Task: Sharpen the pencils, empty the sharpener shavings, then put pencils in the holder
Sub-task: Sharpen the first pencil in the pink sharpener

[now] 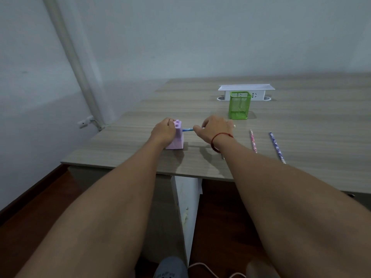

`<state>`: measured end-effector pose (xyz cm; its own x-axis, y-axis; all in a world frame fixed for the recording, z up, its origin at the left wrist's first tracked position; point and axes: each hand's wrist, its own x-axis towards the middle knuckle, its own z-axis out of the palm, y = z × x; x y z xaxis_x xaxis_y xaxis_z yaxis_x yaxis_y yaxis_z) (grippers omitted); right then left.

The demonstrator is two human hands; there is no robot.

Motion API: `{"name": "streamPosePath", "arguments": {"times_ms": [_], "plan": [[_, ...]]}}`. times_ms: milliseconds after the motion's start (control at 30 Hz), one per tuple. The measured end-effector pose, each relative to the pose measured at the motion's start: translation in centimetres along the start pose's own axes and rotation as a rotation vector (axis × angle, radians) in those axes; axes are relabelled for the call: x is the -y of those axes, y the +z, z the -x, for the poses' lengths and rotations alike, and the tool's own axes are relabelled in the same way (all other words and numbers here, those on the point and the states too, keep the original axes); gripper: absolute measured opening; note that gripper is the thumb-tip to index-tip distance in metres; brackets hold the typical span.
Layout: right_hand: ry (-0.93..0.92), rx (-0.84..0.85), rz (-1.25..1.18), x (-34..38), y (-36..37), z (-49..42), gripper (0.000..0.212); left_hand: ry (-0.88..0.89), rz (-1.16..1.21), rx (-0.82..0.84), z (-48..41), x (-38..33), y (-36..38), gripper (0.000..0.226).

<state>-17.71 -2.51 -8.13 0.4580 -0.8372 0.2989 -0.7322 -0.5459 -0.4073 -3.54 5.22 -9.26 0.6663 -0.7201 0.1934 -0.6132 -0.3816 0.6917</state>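
A pale purple sharpener (pixel 177 140) stands on the wooden table (pixel 301 121) near its front left. My left hand (pixel 163 131) grips the sharpener's upper part from the left. A blue pencil (pixel 187 129) lies level with its tip in the sharpener's right side. My right hand (pixel 215 128) holds that pencil by its shaft. A green mesh holder (pixel 240 105) stands behind my right hand; I see no pencils in it. A pink pencil (pixel 253 141) and a dark blue patterned pencil (pixel 277 147) lie on the table to the right.
A white power strip box (pixel 246 91) sits behind the holder. The table's front edge runs just below my forearms. A wall and a white pipe (pixel 74 63) stand to the left. A wall socket (pixel 84 123) is low on the left.
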Motion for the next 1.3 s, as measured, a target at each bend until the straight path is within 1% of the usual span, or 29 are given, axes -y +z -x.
{"name": "streamPosePath", "arguments": {"times_ms": [100,233,300,367,433,500,567,667,767,867,967,1033,1100,1200,1267,1300], "plan": [[-0.012,-0.01,-0.019,0.1,0.7,-0.3,0.042,0.04,-0.062,-0.027,-0.1,0.8,0.1,0.037],[-0.09,-0.061,0.032,-0.3,1.4,-0.7,0.046,0.101,-0.137,-0.087,-0.1,1.4,0.3,0.036],[-0.106,-0.053,0.017,-0.4,1.7,-1.0,0.047,0.113,-0.166,-0.116,-0.2,1.6,0.4,0.035],[-0.112,-0.01,-0.016,-0.2,2.0,-1.2,0.048,0.125,-0.16,-0.155,-0.2,1.6,0.5,0.033],[-0.107,0.012,-0.05,0.2,2.4,-1.3,0.05,0.147,-0.12,-0.191,-0.1,1.5,0.7,0.03],[-0.096,-0.02,-0.059,0.8,3.0,-1.3,0.05,0.174,-0.097,-0.226,0.2,1.5,0.8,0.028],[-0.065,-0.065,-0.039,1.1,3.5,-1.4,0.049,0.193,-0.122,-0.25,0.3,1.4,1.0,0.029],[-0.007,-0.075,-0.016,1.5,3.9,-1.5,0.044,0.199,-0.175,-0.281,0.3,1.2,1.1,0.03],[0.014,-0.061,0.024,1.8,3.9,-1.6,0.043,0.188,-0.151,-0.252,0.3,1.2,1.1,0.03],[0.017,-0.05,0.03,1.8,3.9,-1.7,0.045,0.13,-0.006,-0.177,0.0,1.2,0.6,0.034],[-0.037,-0.081,0.005,1.8,4.0,-1.4,0.046,0.066,0.072,-0.072,-0.3,1.4,-0.3,0.038],[-0.072,-0.125,-0.051,2.2,3.5,-1.1,0.044,0.059,0.106,-0.042,-0.3,1.5,-0.8,0.037],[-0.114,-0.145,-0.117,2.7,2.9,-0.8,0.043,0.066,0.152,-0.088,0.1,1.2,-1.1,0.039],[-0.263,-0.153,-0.156,3.5,2.2,-0.1,0.046,0.012,0.217,-0.2,0.6,1.5,-1.4,0.042],[-0.355,-0.083,-0.137,3.7,2.2,0.4,0.05,-0.048,0.218,-0.218,0.7,2.6,-1.6,0.041],[-0.379,-0.019,-0.128,3.8,2.4,0.6,0.051,-0.069,0.173,-0.197,0.8,3.3,-1.6,0.041]]}}
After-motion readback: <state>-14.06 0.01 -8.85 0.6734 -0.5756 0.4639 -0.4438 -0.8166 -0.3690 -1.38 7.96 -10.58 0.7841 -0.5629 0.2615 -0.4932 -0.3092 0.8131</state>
